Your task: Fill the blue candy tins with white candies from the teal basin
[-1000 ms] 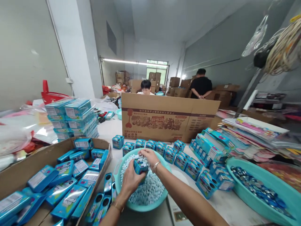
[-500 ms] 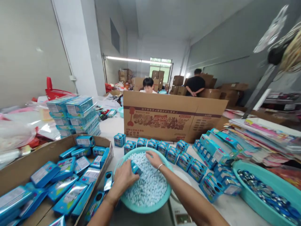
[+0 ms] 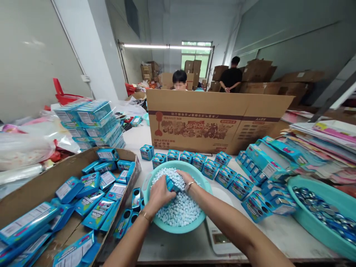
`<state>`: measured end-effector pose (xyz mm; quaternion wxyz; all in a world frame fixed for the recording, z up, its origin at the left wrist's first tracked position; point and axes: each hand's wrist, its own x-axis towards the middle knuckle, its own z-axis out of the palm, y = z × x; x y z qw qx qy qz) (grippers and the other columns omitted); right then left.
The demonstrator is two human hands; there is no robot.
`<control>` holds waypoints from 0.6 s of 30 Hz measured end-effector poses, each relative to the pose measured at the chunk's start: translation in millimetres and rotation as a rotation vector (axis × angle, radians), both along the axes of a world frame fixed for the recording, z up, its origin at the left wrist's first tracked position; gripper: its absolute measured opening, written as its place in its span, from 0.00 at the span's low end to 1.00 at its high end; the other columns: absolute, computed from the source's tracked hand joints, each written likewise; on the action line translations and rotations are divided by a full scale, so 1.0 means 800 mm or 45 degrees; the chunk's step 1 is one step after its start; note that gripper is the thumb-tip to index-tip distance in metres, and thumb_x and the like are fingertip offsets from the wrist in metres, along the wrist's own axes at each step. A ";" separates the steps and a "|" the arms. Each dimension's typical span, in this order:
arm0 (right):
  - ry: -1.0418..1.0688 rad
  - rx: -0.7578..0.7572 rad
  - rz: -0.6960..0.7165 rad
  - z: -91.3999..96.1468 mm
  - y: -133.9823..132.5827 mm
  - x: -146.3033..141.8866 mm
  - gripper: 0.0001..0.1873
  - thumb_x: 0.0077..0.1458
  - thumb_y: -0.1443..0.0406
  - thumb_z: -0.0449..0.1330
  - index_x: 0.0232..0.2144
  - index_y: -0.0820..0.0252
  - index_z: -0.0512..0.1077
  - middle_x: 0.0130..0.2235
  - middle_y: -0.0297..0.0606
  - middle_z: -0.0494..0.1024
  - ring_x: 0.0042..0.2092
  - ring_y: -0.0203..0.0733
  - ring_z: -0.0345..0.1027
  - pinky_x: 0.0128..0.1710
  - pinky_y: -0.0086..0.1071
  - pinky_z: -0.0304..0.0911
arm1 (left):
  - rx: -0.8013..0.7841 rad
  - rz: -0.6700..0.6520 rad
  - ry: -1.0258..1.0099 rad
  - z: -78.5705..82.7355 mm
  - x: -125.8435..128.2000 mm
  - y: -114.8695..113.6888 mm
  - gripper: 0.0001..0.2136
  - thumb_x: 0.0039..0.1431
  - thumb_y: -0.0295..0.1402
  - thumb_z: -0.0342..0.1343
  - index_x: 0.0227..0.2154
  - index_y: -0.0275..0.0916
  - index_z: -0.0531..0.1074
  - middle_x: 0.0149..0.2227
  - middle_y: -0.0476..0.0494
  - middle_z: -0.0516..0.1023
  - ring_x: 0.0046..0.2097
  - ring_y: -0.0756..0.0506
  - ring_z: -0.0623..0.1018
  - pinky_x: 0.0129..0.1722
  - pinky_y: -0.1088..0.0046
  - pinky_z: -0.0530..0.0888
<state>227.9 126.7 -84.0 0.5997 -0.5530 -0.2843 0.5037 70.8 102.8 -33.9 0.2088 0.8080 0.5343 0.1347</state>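
Note:
My left hand (image 3: 159,193) is closed around a small blue candy box (image 3: 171,185), held tilted above a turquoise basin (image 3: 182,230). Pale blue and white candies (image 3: 180,213) fill the basin. My right hand (image 3: 186,178) reaches into them near the far side, beside the box, and its fingertips are buried, so I cannot see whether they grip any. Behind the basin, a curved row of blue boxes with round holes (image 3: 210,168) stands on the table. More boxes with holes (image 3: 124,222) stand by my left forearm.
A cardboard tray (image 3: 111,226) of blue boxes lies at left, with wrapped box stacks (image 3: 94,122) behind. A large carton (image 3: 194,100) spans the back. A white scale (image 3: 219,237) sits under the basin's right side. At right, a turquoise tub (image 3: 306,222) holds shiny blue discs. Two people are beyond.
My view has tilted down and shifted slightly left. My right hand has sunk deeper into the candies. My left hand still holds the box over the basin.

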 end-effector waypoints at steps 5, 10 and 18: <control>0.186 0.063 -0.076 0.041 -0.003 -0.010 0.15 0.40 0.54 0.66 0.25 0.59 0.73 0.26 0.35 0.78 0.33 0.43 0.72 0.37 0.34 0.67 | 0.182 0.069 -0.379 -0.015 -0.003 -0.016 0.32 0.46 0.36 0.61 0.56 0.36 0.60 0.56 0.32 0.72 0.59 0.35 0.72 0.57 0.59 0.68; 0.226 0.132 -0.126 0.075 -0.013 -0.021 0.15 0.34 0.57 0.70 0.22 0.60 0.74 0.24 0.33 0.77 0.29 0.38 0.69 0.33 0.30 0.64 | 0.188 0.110 -0.459 -0.008 0.001 -0.019 0.33 0.46 0.34 0.62 0.56 0.35 0.60 0.55 0.32 0.73 0.56 0.34 0.74 0.53 0.59 0.71; 0.150 0.035 -0.115 0.090 -0.021 -0.032 0.17 0.42 0.51 0.68 0.21 0.60 0.75 0.26 0.39 0.79 0.34 0.43 0.73 0.40 0.35 0.66 | 0.175 0.148 -0.336 -0.002 -0.003 -0.021 0.33 0.45 0.38 0.63 0.56 0.36 0.62 0.51 0.34 0.77 0.52 0.34 0.77 0.50 0.62 0.70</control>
